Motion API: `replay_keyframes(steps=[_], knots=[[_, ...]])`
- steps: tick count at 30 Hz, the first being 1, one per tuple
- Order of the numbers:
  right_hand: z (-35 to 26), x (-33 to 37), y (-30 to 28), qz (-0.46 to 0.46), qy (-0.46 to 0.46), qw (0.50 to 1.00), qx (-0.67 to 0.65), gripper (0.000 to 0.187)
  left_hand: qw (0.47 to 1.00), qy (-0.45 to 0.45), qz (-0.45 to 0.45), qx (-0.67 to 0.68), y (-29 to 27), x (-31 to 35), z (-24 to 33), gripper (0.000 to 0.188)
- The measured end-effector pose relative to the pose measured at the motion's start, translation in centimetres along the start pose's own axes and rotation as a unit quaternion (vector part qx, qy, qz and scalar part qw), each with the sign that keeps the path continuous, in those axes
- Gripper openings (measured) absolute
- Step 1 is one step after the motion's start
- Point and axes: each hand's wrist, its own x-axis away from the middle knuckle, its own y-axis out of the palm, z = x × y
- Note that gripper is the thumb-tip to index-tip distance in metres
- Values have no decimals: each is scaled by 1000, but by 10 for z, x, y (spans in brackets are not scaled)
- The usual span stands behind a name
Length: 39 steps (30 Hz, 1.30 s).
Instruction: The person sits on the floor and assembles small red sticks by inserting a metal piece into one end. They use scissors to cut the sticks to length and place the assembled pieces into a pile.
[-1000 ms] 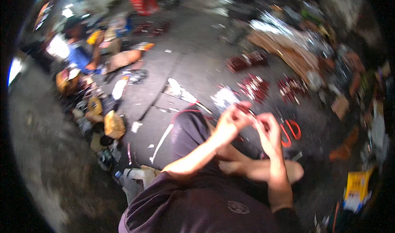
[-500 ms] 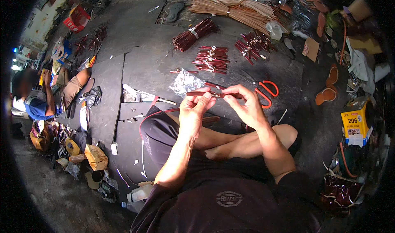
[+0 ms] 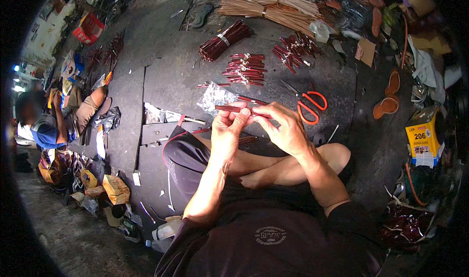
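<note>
A short dark-red strap (image 3: 226, 109) is held level above my crossed legs. My left hand (image 3: 226, 129) pinches it between thumb and fingers, its end sticking out to the left. My right hand (image 3: 283, 130) grips the strap farther right, its fingertips meeting those of the left. The fingers cover the strap's middle, so the metal piece there is hidden. Just beyond the hands lie a clear plastic bag (image 3: 215, 97) with small shiny bits and another red strap (image 3: 251, 101). A stack of red straps with metal fittings (image 3: 244, 70) is farther off.
Scissors with red handles (image 3: 312, 107) lie right of my hands. Beyond are a tied bundle of red strips (image 3: 224, 41), a loose strap pile (image 3: 297, 51) and tan strips (image 3: 268, 11). Sandal soles (image 3: 388, 98) and a yellow box (image 3: 422, 137) are right; another person (image 3: 49, 123) sits left.
My right hand has moved in toward the left one, and the fingertips now cover the metal piece that showed mid-strap. The whole view has shifted slightly.
</note>
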Motion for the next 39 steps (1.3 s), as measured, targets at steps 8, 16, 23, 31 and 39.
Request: replay_keyframes(steps=[8, 16, 23, 31, 39], knots=[[-2, 1, -7, -8, 104, 991, -87, 17, 986, -10, 19, -167, 5, 10, 15, 31], [7, 3, -23, -134, 172, 947, -237, 21, 979, 46, -63, -189, -3, 13, 18, 23], [-5, 10, -1, -20, 65, 987, -149, 11, 968, 115, -35, -220, 12, 22, 26, 21], [-11, 6, -3, -60, 127, 965, -221, 12, 985, 100, 10, -141, 4, 19, 7, 33], [-26, 4, -15, -21, -41, 999, -12, 20, 995, 41, 27, -91, 7, 24, -2, 30]])
